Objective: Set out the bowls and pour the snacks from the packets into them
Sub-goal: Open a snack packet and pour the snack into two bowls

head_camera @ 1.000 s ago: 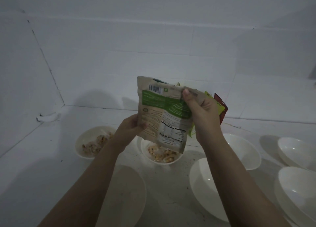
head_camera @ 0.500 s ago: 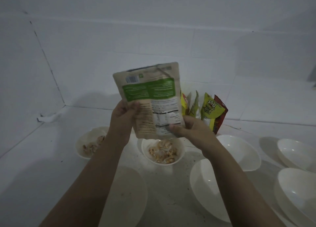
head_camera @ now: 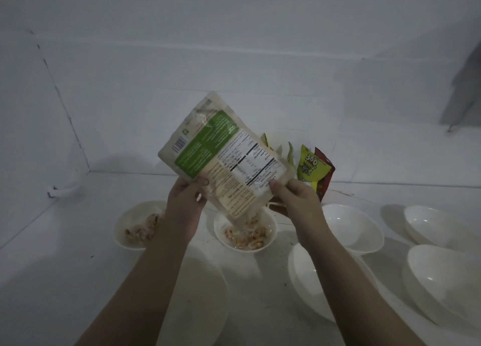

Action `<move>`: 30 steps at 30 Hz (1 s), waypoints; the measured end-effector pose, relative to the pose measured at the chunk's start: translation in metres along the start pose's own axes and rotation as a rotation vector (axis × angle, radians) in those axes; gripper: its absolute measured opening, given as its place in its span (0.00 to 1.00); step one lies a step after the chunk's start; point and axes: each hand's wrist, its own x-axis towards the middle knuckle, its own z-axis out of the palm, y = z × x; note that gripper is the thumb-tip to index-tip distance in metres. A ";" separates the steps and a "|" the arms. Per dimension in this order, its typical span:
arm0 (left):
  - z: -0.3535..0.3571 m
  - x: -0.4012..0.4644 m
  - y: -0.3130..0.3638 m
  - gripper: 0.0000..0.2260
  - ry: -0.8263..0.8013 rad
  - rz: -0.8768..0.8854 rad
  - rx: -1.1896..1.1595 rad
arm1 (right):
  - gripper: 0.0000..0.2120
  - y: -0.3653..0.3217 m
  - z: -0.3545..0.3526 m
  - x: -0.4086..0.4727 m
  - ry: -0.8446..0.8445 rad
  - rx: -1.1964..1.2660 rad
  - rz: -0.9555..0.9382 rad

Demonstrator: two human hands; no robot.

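Packet (head_camera: 221,158) now tipped mouth-down, fingers of both hands pinching it, over snack-filled middle bowl (head_camera: 270,228).

bowls (head_camera: 352,228) crowd the right, packets (head_camera: 311,168) behind, counter (head_camera: 65,241) open left

Two bare forearms reaching up from the lower edge, no sleeves in view, left hand (head_camera: 182,205) and right hand (head_camera: 299,199) bare, no rings, watch or bands, short plain thumbnails
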 end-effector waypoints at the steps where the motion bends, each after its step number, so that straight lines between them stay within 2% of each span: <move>1: 0.003 -0.003 0.000 0.07 -0.007 -0.010 -0.003 | 0.11 -0.003 0.001 -0.005 -0.036 0.011 -0.016; 4: 0.014 -0.010 0.002 0.11 -0.016 -0.037 -0.055 | 0.19 -0.007 0.005 -0.023 -0.147 -0.044 -0.077; 6: 0.020 -0.016 0.004 0.09 -0.035 -0.045 -0.068 | 0.20 -0.010 0.004 -0.032 -0.110 -0.031 -0.095; 13: 0.044 -0.038 -0.003 0.04 -0.161 -0.027 0.214 | 0.15 -0.031 -0.016 -0.067 0.227 0.058 -0.215; 16: 0.059 -0.050 -0.017 0.10 -0.208 -0.031 0.220 | 0.12 -0.032 -0.028 -0.088 0.362 0.085 -0.252; 21: 0.084 -0.071 -0.046 0.14 -0.192 -0.060 0.243 | 0.15 -0.024 -0.066 -0.127 0.606 0.012 -0.277; 30: 0.164 -0.132 -0.085 0.10 -0.486 -0.145 0.324 | 0.14 -0.020 -0.140 -0.206 0.884 -0.097 -0.248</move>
